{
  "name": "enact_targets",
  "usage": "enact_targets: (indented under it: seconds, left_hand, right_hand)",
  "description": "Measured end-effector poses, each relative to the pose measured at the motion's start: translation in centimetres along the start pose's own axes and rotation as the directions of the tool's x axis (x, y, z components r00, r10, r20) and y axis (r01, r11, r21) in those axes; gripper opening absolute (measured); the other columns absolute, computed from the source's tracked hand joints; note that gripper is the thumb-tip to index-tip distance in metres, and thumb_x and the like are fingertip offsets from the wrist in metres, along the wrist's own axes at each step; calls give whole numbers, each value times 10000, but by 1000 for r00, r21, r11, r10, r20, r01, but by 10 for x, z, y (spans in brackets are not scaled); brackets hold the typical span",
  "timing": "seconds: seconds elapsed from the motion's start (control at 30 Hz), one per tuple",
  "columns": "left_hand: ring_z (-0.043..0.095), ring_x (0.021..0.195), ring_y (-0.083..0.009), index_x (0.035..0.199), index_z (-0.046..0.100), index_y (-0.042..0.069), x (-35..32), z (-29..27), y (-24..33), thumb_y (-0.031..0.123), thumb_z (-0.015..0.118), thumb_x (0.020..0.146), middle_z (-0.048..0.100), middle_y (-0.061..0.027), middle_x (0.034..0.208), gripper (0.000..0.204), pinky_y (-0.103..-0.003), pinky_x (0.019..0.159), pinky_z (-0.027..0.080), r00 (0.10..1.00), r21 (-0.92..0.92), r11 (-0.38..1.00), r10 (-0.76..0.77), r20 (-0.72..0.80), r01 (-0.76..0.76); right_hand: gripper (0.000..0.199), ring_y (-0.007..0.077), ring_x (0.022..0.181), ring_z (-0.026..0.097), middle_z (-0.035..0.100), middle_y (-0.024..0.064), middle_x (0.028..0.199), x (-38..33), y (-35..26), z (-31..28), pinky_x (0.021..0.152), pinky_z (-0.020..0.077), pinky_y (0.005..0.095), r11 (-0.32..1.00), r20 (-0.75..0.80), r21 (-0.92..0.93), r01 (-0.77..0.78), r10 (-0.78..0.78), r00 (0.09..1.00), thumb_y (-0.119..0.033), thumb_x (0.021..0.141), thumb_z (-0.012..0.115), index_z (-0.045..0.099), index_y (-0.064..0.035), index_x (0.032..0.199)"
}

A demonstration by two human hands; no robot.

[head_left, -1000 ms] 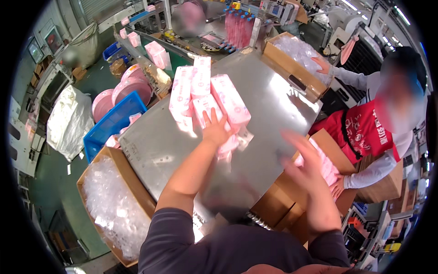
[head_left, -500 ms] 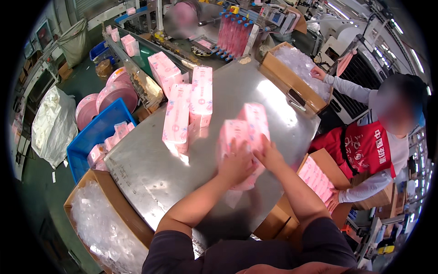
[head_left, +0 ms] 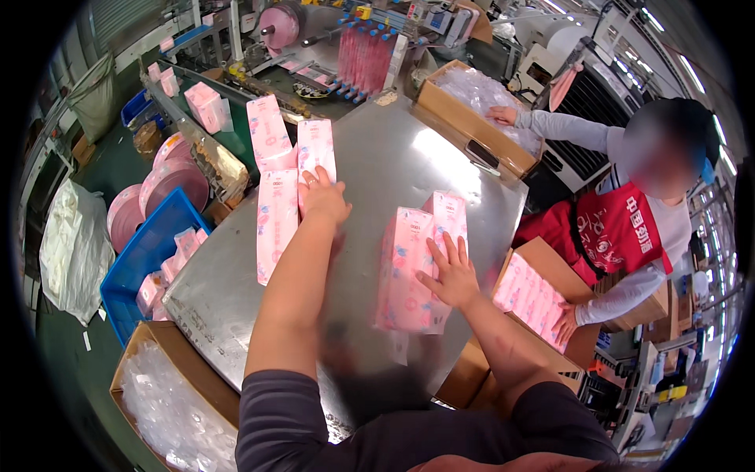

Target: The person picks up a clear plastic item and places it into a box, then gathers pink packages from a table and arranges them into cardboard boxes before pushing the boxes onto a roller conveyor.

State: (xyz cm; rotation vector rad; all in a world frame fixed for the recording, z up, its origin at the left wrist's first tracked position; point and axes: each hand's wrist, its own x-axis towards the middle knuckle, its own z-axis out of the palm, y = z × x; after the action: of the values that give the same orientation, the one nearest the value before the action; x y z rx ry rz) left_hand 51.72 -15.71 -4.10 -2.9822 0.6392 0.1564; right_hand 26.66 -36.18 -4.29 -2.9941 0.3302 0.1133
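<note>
My left hand [head_left: 325, 198] reaches forward across the metal table, its spread fingers touching the near end of a pink wrapped tissue pack [head_left: 316, 143]. Alongside that lies a second tissue pack [head_left: 277, 228], and another pack [head_left: 270, 126] sits behind them at the end of the conveyor. Two more packs stand side by side in front of me: a nearer pack [head_left: 406, 263] and one on its right [head_left: 449, 211]. My right hand [head_left: 454, 277] lies on this pair, its fingers stretched and apart.
A blue bin [head_left: 149, 256] with pink packs and a carton [head_left: 185, 342] of clear plastic bags stand at the left. Another carton of bags [head_left: 472, 126] is at the far right. A co-worker [head_left: 621, 228] in a red apron touches a carton of pink packs [head_left: 578, 287].
My left hand has left the pair of packs and moved forward left to the other packs. My right hand stays on the pair. The view has shifted slightly.
</note>
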Motion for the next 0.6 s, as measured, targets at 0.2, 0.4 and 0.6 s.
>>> enact_targets:
  seconds: [0.2,0.4,0.6]
  left_hand:
    - [359,1322,-450,1379,498,90,-126,2,11,604,659,809,398,-232,1398,784,-593,1029,345,957,-147,946,282,-68,-289]
    - [591,1137,-411,1541,257,173,-117,9,-85,754,669,686,482,-243,1332,1114,-508,937,482,938,-535,775,-325,119,336]
    - [580,1150,-444,1567,185,284,-102,2,-24,802,649,654,458,-277,1348,1148,-490,953,489,990,-402,914,101,100,-52]
  right_hand:
    - [823,445,1476,96,153,130,1616,-30,-2,8,1084,258,666,999,30,34,-15,14,999,-691,863,511,269,-297,1545]
    - [802,440,1474,94,118,69,1632,-24,-30,-5,1073,200,721,995,11,-77,-68,69,998,-680,864,508,301,-289,1534]
    - [779,430,1479,88,142,6,1634,-5,-29,-2,1063,170,750,995,38,-21,-94,95,995,-671,871,502,328,-283,1525]
